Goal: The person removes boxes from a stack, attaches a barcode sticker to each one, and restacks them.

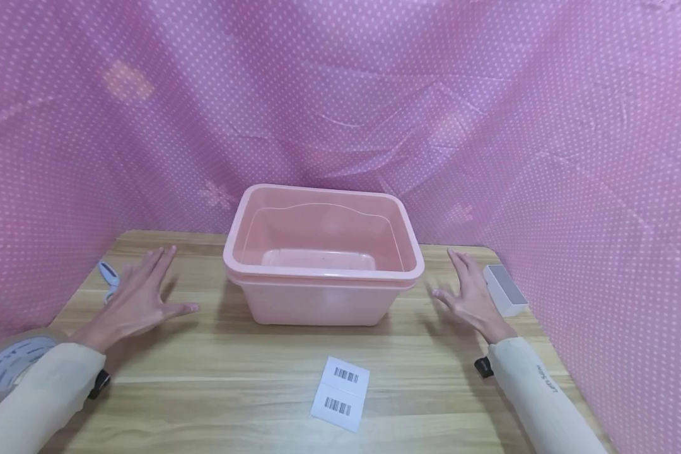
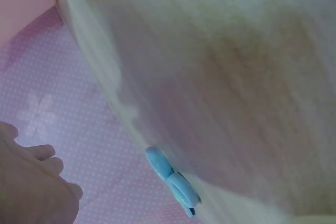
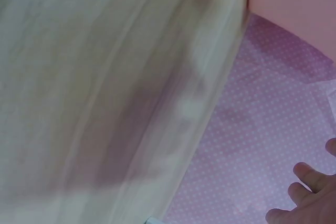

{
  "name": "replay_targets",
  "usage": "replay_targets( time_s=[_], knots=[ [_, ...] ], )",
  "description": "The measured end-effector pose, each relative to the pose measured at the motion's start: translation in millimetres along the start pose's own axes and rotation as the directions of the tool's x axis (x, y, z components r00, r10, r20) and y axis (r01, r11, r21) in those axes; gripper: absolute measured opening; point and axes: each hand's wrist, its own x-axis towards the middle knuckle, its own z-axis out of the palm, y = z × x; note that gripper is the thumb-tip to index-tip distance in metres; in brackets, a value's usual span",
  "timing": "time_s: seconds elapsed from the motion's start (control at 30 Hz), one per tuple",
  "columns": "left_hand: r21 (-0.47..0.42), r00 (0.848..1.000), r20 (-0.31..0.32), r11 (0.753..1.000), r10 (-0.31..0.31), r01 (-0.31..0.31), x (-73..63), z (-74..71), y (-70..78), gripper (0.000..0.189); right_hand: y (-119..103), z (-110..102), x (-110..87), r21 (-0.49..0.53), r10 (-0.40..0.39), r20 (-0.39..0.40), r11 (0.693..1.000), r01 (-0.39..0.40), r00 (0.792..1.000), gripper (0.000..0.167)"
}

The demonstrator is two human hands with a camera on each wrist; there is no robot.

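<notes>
A pink plastic bin (image 1: 318, 302), with a doubled rim like two nested bins, stands upright at the middle back of the table. To its left my left hand (image 1: 139, 296) hovers with fingers spread and thumb toward the bin, holding nothing. My right hand (image 1: 470, 296) is held the same way on the other side, apart from the bin. Just beyond the left hand lies a light blue handled tool (image 1: 109, 274), partly covered by that hand; the left wrist view shows the blue tool (image 2: 173, 179) at the table edge. Beside the right hand sits a white box with a grey top (image 1: 506, 290).
Two joined white barcode labels (image 1: 340, 394) lie on the wooden table (image 1: 250, 391) in front of the bin. A wide roll of tape (image 1: 14, 366) is at the left edge, partly under the left sleeve. Pink dotted cloth (image 1: 340, 94) hangs around the back and sides.
</notes>
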Motion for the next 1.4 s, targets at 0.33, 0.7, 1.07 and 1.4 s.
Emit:
replay_targets(
  time_s=[0.33,0.7,1.07,1.4],
  knots=[
    [-0.22,0.992,0.097,0.971,-0.076,0.095,7.6,-10.4,13.3,0.132,-26,-15,6.3,0.27,0.052,-0.063,0.962,-0.034,0.997,0.072],
    [-0.499,0.989,0.147,0.861,-0.031,0.101,11.3,-24.8,41.7,0.117,-74,-38,28.3,0.707,0.189,0.023,0.692,-0.15,0.982,0.053],
    [-0.669,0.997,0.078,0.742,0.026,0.033,14.0,-29.0,71.5,0.11,-99,-45,45.5,0.844,0.19,0.172,0.478,-0.244,0.967,0.018],
    [-0.679,0.997,0.062,0.734,0.041,0.012,20.2,-24.7,96.6,0.109,-111,-49,54.5,0.83,0.209,0.278,0.44,-0.344,0.938,0.022]
  ],
)
